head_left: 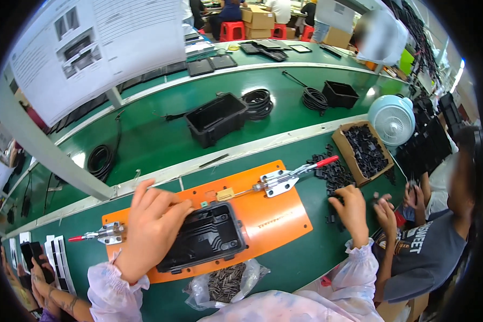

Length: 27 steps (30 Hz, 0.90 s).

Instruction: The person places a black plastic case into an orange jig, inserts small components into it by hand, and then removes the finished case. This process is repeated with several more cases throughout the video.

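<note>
A black plastic box [206,239], open side up, lies on an orange fixture plate [276,214] with a toggle clamp at each end. My left hand [153,225] hovers over the box's left side, fingers apart and loosely bent, with nothing visible in them. The red-handled clamp [282,181] at the right has its rod pointing to a tan block [225,194] at the box's far edge. My right hand [353,212] is beside loose black plastic clips [330,174], thumb and fingertips drawn together. Whatever they pinch is too small to make out.
A clear bag of screws [225,283] sits before the plate. At right are a carton of black clips [354,130], a light-blue fan [392,121] and a co-worker [429,252]. Beyond a white rail lie another black box [216,119] and coiled cables [257,103]. A post [53,139] rises at left.
</note>
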{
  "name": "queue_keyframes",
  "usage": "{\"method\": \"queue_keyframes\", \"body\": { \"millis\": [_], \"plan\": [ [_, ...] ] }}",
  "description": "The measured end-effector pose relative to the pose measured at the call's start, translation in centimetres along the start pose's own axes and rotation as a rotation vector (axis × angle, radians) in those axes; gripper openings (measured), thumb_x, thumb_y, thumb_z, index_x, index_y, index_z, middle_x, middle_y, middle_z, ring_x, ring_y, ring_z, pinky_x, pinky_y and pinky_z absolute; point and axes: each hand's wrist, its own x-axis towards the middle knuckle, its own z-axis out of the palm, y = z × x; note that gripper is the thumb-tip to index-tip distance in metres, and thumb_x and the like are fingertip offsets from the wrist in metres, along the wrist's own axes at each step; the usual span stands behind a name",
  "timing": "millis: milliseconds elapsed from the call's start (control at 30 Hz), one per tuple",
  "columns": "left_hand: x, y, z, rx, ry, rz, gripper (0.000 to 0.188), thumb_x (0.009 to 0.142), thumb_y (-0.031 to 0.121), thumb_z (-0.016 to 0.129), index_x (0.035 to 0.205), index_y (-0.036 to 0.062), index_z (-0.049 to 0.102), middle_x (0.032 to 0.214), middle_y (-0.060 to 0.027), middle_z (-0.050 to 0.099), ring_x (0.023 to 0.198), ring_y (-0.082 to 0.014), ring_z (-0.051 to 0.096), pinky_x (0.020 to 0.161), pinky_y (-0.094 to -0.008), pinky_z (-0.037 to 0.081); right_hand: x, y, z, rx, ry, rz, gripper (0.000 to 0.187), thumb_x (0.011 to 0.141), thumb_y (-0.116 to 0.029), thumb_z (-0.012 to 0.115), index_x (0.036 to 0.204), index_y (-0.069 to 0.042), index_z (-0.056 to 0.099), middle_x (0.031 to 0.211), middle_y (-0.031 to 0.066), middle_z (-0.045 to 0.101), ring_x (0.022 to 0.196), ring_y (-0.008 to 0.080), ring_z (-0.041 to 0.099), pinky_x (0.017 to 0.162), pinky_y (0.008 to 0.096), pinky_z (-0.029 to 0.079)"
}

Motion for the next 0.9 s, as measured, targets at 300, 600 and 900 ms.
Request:
{"method": "queue_keyframes", "body": {
  "millis": [300,600,900],
  "plan": [
    [4.4,1.0,3.9,-0.154,-0.140,0.016,0.011,0.079,0.005,0.079,0.090,0.0051,0.077,0.082,-0.0064,0.067,0.082,-0.0252,0.064,0.107,-0.0534,0.043,-0.1,-1.1,1.5,0.341,-0.005,0.095,0.012,0.083,-0.004,0.076,0.087,-0.001,0.065,0.094,0.0122,0.065,0.079,0.0272,0.065,0.072,0.0372,0.052],
    [4.9,0.2,4.3,-0.187,-0.186,0.042,0.013,0.079,0.003,0.079,0.090,0.0068,0.074,0.081,-0.0046,0.066,0.083,-0.0237,0.064,0.113,-0.0549,0.038,-0.8,0.1,-1.2,1.221,-0.051,0.547,0.011,0.096,-0.002,0.064,0.106,0.003,0.065,0.105,0.0099,0.067,0.091,0.0162,0.068,0.071,0.0279,0.059],
    [3.7,-0.7,3.8,-0.188,-0.184,0.239,0.025,0.075,-0.001,0.078,0.099,0.0070,0.075,0.094,-0.0026,0.066,0.088,-0.0224,0.062,0.109,-0.0588,0.042,-5.2,-1.1,-1.6,0.597,-0.072,0.319,0.020,0.090,-0.015,0.076,0.102,0.002,0.073,0.094,0.0100,0.065,0.074,0.0181,0.064,0.069,0.0354,0.052]
  ]
}}
